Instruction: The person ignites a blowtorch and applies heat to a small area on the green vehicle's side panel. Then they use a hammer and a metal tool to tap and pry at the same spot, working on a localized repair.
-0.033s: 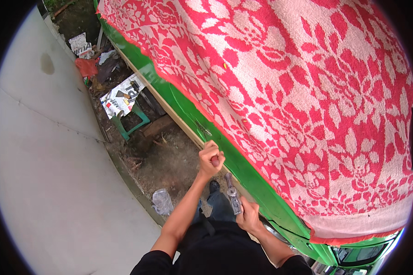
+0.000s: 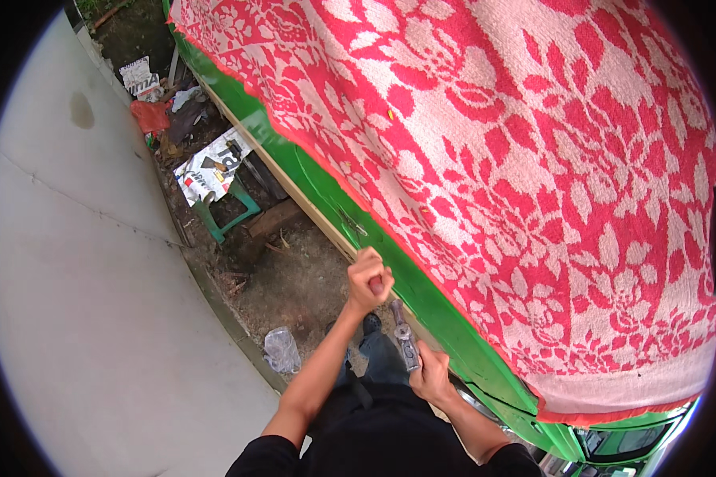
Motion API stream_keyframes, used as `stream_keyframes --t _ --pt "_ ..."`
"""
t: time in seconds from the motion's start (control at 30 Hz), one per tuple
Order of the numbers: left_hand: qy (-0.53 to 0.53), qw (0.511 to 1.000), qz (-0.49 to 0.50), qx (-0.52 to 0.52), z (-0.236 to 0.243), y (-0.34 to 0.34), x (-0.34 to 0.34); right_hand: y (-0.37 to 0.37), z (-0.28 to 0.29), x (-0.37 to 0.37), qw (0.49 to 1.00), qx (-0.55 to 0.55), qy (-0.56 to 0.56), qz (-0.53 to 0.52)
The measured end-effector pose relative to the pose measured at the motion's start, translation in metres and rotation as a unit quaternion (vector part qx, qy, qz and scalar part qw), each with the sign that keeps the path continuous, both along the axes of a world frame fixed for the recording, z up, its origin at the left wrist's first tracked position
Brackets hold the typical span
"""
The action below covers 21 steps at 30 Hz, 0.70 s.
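Observation:
My left hand (image 2: 366, 280) is closed around a reddish-brown cylindrical handle (image 2: 375, 284), beside the pale strip (image 2: 310, 203) along a green body panel (image 2: 406, 282); what lies beyond the handle is hidden. My right hand (image 2: 431, 372) grips a grey metal hammer-like tool (image 2: 407, 343) below and right of my left hand, its narrow top pointing up toward the panel's edge. A small metal clamp-like tool (image 2: 352, 222) rests on the green panel just above my left hand. A red and white floral towel (image 2: 517, 199) drapes over the green body.
A curved grey-white wall (image 2: 87, 278) runs along my left. Paper sheets (image 2: 207, 167) lie over a green plastic stool (image 2: 239, 211), with red plastic (image 2: 149, 115) and debris behind. A crumpled clear bag (image 2: 282, 350) lies on the ground near my dark shoe (image 2: 371, 323).
My left hand has shifted very slightly down and to the right, its grip turned a little around the handle. The rest looks the same.

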State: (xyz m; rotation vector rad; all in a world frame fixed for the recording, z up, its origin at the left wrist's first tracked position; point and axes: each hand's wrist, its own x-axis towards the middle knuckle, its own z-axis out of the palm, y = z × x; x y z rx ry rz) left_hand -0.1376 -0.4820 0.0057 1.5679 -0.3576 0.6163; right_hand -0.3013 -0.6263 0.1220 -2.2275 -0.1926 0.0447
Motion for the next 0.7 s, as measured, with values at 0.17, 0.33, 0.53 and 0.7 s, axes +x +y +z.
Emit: stream_keyframes --t 0.17,0.33,0.53,0.7 --pt "-0.024 1.000 -0.001 -0.004 0.011 -0.006 0.001 0.001 -0.007 0.011 1.000 0.006 -0.006 -0.006" --pt "0.013 1.000 0.013 0.003 0.000 0.007 0.016 0.003 -0.005 0.013 1.000 0.008 -0.001 0.002" --pt "-0.018 1.000 -0.013 0.009 0.003 -0.001 0.013 0.005 -0.006 0.014 1.000 0.009 0.000 0.000" --pt "0.014 0.999 0.019 0.026 -0.011 0.007 0.024 0.003 -0.007 0.014 1.000 0.004 -0.009 0.015"
